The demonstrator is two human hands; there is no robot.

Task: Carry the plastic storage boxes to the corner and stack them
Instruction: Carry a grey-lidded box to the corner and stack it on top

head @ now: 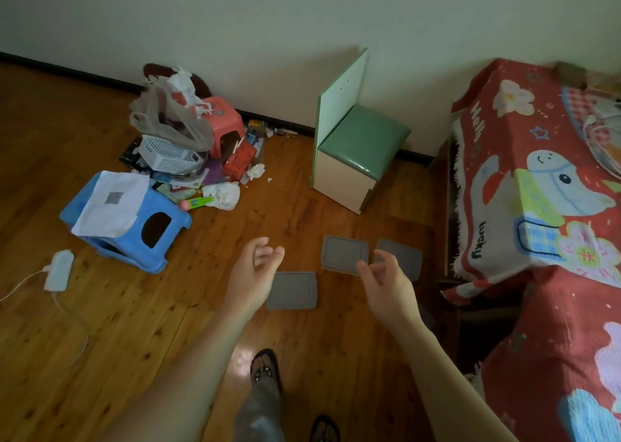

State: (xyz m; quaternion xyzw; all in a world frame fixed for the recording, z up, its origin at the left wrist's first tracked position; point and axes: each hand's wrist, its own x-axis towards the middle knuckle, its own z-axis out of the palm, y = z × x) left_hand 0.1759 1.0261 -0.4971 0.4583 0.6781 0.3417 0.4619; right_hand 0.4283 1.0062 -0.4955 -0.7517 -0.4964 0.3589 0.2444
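Note:
Three grey-lidded plastic storage boxes sit on the wooden floor. The nearest box (293,290) lies just right of my left hand (252,273). A middle box (343,254) sits farther back, and a third box (405,259) lies beside it, partly hidden by my right hand (386,283). Both hands hover above the boxes with fingers spread and curled, holding nothing. Neither hand touches a box.
A bed with a red cartoon blanket (537,189) fills the right side. A green-cushioned seat (356,159) stands by the wall. At left are a tipped blue stool (134,229), a pink stool (223,122), a clutter pile and a white charger (58,270). My sandalled feet (265,371) are below.

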